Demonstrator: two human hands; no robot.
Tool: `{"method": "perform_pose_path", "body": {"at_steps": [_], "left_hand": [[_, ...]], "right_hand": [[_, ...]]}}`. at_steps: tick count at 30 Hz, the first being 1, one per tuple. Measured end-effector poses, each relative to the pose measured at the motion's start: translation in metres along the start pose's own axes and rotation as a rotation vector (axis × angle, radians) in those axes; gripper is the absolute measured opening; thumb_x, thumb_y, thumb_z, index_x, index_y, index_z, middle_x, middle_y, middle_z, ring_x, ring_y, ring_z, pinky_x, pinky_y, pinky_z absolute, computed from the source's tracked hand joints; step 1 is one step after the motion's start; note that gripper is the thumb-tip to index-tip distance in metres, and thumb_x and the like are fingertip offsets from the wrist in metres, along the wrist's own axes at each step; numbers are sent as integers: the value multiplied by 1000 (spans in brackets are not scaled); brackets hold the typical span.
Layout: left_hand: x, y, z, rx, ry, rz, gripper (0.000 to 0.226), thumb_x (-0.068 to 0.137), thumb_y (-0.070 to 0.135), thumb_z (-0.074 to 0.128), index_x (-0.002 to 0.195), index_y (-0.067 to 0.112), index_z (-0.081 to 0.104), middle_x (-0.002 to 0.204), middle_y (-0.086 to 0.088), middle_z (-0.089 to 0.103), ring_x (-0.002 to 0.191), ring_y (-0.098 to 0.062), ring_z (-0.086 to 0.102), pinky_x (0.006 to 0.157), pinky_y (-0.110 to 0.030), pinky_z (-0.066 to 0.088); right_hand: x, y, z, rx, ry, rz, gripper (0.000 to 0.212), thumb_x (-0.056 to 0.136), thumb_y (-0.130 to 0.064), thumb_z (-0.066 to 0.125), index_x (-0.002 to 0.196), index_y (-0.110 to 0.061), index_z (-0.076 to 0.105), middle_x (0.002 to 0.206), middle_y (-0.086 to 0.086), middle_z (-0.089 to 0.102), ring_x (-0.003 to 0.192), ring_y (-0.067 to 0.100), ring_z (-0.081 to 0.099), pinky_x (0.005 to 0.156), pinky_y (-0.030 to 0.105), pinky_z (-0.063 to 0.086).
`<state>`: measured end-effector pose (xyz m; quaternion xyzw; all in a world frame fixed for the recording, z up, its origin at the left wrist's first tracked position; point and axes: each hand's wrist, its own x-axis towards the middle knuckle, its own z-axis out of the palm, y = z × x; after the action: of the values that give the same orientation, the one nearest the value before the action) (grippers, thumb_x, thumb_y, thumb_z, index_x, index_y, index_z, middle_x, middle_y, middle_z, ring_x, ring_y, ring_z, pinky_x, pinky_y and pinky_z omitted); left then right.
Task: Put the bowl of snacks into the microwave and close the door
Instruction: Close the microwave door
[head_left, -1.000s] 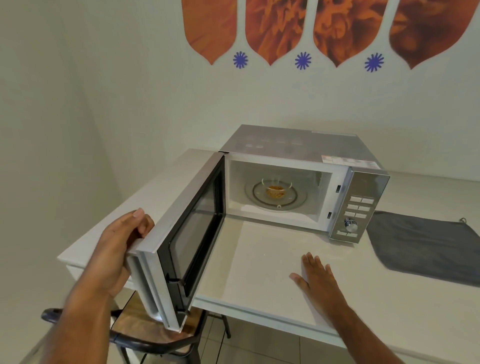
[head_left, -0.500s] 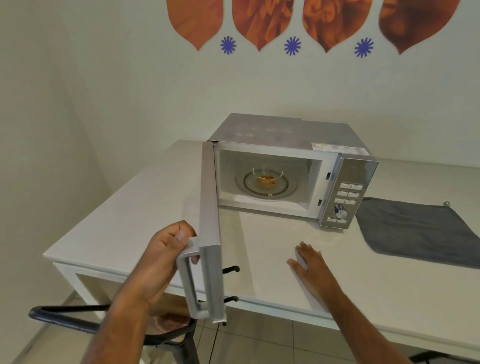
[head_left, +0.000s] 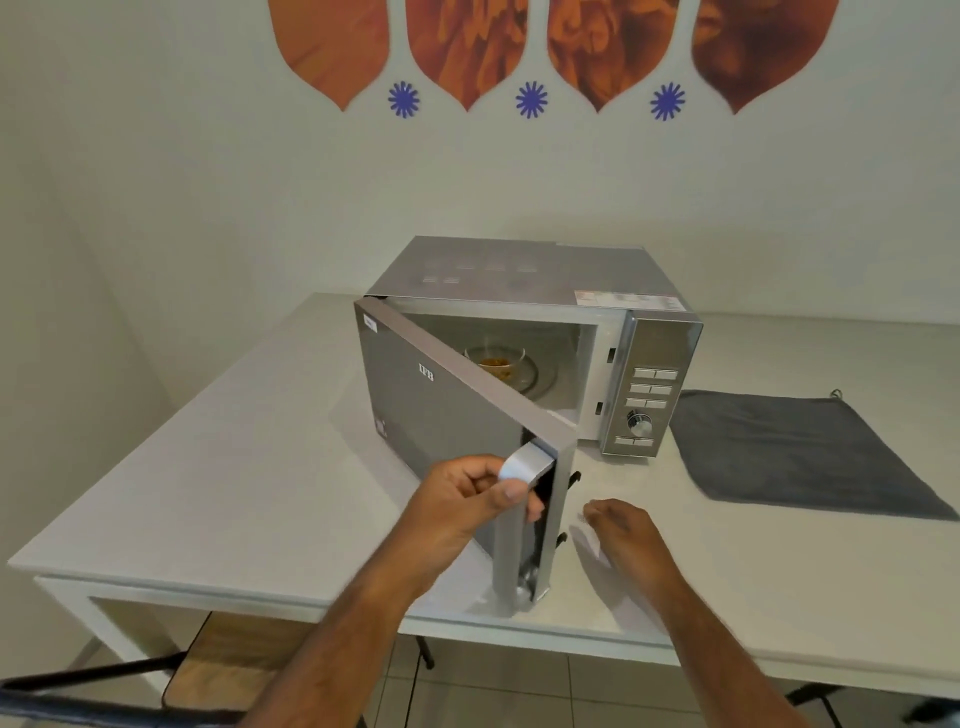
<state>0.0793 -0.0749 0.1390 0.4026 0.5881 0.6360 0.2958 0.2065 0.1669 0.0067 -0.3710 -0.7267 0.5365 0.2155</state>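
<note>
The bowl (head_left: 494, 362) sits inside the microwave (head_left: 550, 291); closing is the step in hand. The left hand (head_left: 462, 501) grips the door (head_left: 441, 410) handle, while the right hand (head_left: 626, 530), at 3 o'clock, rests loosely curled and empty. Next the door must be pushed toward 1 o'clock until it latches.

Two bare forearms, no sleeves; left grip (head_left: 470, 501), right grip (head_left: 626, 530) ungloved, no rings visible.

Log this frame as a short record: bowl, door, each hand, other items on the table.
bowl: glass bowl of snacks on the turntable inside the microwave
door: door partly open
left hand: left hand gripping the door handle
right hand: right hand empty, low over the table
other: grey cloth right of microwave
</note>
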Motion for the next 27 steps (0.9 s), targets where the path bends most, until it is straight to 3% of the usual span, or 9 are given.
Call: {"method": "perform_pose_path", "body": {"at_steps": [2,6,10,13,16,19,23,25,27], "left_hand": [[16,-2,15,47,14,0,32,94,55,74,102,26,84,102,-2,85,103,-17,78,99,-32,56],[48,-5,43,82,56,40,27,89,64,71,98,41,82,98,10,85,98,-2,77,81,-8,56],[83,-17,58,141,106,74,18,94,53,75,105,39,81,97,23,83,98,8,75,74,-1,53],[104,-22,66,179,107,97,6,96,50,75,102,49,76,98,29,81,100,8,75,76,-3,55],[122,-24,71,252,108,111,6,97,52,73,102,54,71,100,34,79,101,10,74,78,-6,57],[139,-27,75,314,118,125,19,98,53,71,114,45,74,109,26,80,104,7,74,90,-18,61],[158,-27,80,364,114,126,40,102,48,68,135,24,71,124,8,80,116,-8,74,99,-28,61],[168,-25,83,411,118,127,42,104,43,66,138,19,69,130,2,78,120,-14,72,102,-32,61],[176,-23,85,435,120,125,41,106,40,65,140,17,68,133,-1,77,123,-17,71,103,-32,59]], "right_hand": [[-2,-5,-6,56,-6,13,21,98,-32,66,88,-18,78,86,1,78,78,17,71,72,32,49],[-6,-8,-13,136,-12,38,23,99,-34,66,87,-18,78,84,-4,79,75,3,74,73,32,50],[-8,-7,-20,157,29,39,19,98,-35,65,87,-25,77,86,-6,78,81,10,75,73,32,52],[-10,-8,-25,176,82,-16,16,99,-31,65,90,-22,74,86,-1,76,88,26,72,77,36,53],[-11,-15,-30,202,140,-121,16,102,-28,61,92,-23,74,81,1,73,79,20,69,77,34,53],[-10,-28,-30,187,139,-208,16,102,-38,60,102,-30,74,87,-5,74,79,9,69,75,26,54],[2,-45,-24,30,102,-249,26,97,-48,61,121,-38,66,114,-25,67,100,1,68,76,13,50],[14,-49,-20,-3,104,-250,29,100,-42,61,128,-34,63,117,-22,66,103,0,66,73,10,50],[25,-50,-19,-23,126,-248,32,102,-37,60,131,-25,64,119,-11,69,105,7,67,81,14,50]]}}
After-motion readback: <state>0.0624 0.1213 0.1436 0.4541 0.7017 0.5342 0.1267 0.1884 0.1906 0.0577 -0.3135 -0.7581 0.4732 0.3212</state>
